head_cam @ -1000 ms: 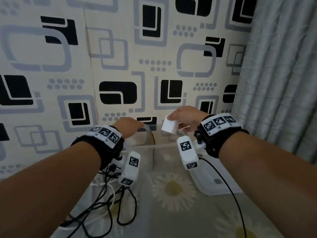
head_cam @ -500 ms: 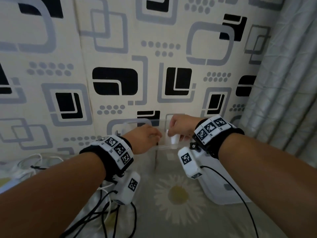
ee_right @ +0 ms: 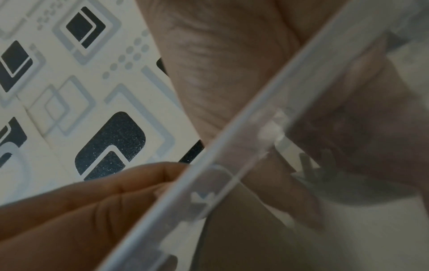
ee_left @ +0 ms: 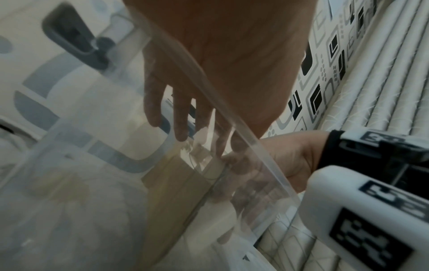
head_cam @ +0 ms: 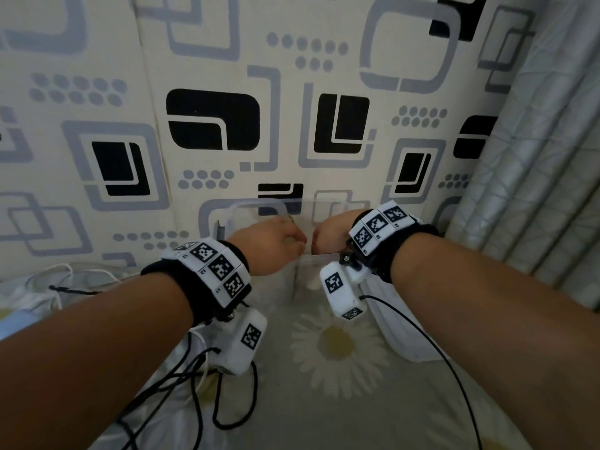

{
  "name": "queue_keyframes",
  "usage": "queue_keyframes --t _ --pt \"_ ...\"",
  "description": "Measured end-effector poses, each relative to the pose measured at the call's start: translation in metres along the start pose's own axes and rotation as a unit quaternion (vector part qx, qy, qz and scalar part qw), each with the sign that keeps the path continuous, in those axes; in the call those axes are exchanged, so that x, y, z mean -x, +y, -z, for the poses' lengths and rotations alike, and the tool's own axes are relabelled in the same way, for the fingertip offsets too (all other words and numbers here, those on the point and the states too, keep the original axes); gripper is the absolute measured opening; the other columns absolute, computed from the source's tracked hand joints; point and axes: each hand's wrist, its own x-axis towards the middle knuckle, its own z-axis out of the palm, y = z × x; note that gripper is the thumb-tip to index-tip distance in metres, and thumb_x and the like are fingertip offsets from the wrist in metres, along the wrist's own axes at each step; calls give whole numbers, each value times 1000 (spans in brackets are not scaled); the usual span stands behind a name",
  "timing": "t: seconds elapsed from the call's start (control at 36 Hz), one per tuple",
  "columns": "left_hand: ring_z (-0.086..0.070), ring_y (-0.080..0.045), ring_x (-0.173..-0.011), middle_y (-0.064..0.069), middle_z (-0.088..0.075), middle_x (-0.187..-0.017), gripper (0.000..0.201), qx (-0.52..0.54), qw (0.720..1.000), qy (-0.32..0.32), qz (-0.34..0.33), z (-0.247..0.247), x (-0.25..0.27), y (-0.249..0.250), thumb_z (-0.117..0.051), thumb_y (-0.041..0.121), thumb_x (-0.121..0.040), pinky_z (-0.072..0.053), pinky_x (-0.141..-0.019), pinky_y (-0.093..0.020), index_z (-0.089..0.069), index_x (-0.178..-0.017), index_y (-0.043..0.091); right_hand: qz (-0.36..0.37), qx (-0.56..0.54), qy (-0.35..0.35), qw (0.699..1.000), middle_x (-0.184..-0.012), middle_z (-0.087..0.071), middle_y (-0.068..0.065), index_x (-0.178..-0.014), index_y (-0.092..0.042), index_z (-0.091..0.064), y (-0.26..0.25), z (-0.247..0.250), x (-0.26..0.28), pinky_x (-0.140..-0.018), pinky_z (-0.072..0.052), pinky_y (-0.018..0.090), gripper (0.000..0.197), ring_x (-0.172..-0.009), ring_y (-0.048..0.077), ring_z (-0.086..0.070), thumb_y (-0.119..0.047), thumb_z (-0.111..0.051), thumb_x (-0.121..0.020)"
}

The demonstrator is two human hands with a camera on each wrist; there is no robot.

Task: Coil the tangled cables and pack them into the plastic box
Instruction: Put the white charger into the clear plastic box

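**Mia:** Where was the box?

**Ben:** The clear plastic box [head_cam: 259,209] stood at the far side of the bed, right up against the patterned wall [head_cam: 211,125]. Both hands had gone over its near rim and reached down inside.

**Mia:** What did the left hand do?

**Ben:** The left hand [head_cam: 269,245] hung over the rim. In the left wrist view its fingers [ee_left: 178,117] pointed down into the box, mostly straight and loose. They did not hold anything that I could see.

**Mia:** And the right hand?

**Ben:** The right hand [head_cam: 331,233] was just beside the left one, also inside the box. Its fingers looked bent, seen through the clear wall. There was something pale near them, but it was too blurry. I could not tell if that hand held anything.

**Mia:** Where were the cables?

**Ben:** The black cables [head_cam: 201,391] lay in a messy tangle on the near left, on the flowered sheet [head_cam: 337,345]. They were outside the box. Some white cables [head_cam: 61,280] lay in a heap far to the left, by the wall.

**Mia:** Was there anything else?

**Ben:** A white lid [head_cam: 409,332] lay flat on the sheet to the right, under the right wrist. A gray curtain [head_cam: 535,157] hung on the far right.
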Motion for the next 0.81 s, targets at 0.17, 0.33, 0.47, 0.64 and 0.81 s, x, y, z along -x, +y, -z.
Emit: queue_keyframes --t 0.17,0.33,0.47,0.64,0.81 --pt "-47 -15 -120 2 -46 -135 34 -9 1000 13 -4 -5 5 1 -42 35 -100 -33 -100 -24 -56 -129 26 -2 54 7 998 -88 -67 -4 -86 -21 -68 -1 -11 -5 -68 -55 33 23 -78 16 -63 -41 -56 -85" --pt "-47 -14 -122 4 -45 -137 34 -17 1000 16 -1 -7 7 1 -42 37 -100 -33 -100 -26 -56 -130 27 5 10 48 999 -88 -63 -2 -92 -15 -67 0 -16 17 -84 -55 42 17 -86 21 -61 -29 -59 -87" --pt "-48 -14 -120 5 -44 -138 34 -18 1000 15 -1 -7 6 1 -42 38 -99 -34 -99 -26 -55 -130 29 -19 -49 48 997 -71 -49 -6 -66 -19 -48 -2 -18 24 -82 -50 32 28 -75 17 -53 -24 -50 -94" --pt "-46 -14 -123 4 -44 -139 35 -24 1000 3 2 -4 5 3 -40 36 -100 -31 -100 -25 -54 -131 27 -47 -268 61 960 -83 -65 -2 -78 -18 -61 3 -8 32 -86 -53 33 23 -80 17 -63 -38 -60 -89" --pt "-46 -15 -123 0 -47 -137 34 -19 1000 -10 8 2 -1 4 -41 30 -100 -29 -99 -22 -58 -129 23 -14 -353 106 929 -100 -65 0 -109 -11 -66 12 -11 43 -59 -47 20 25 -80 14 -58 -25 -62 -89"
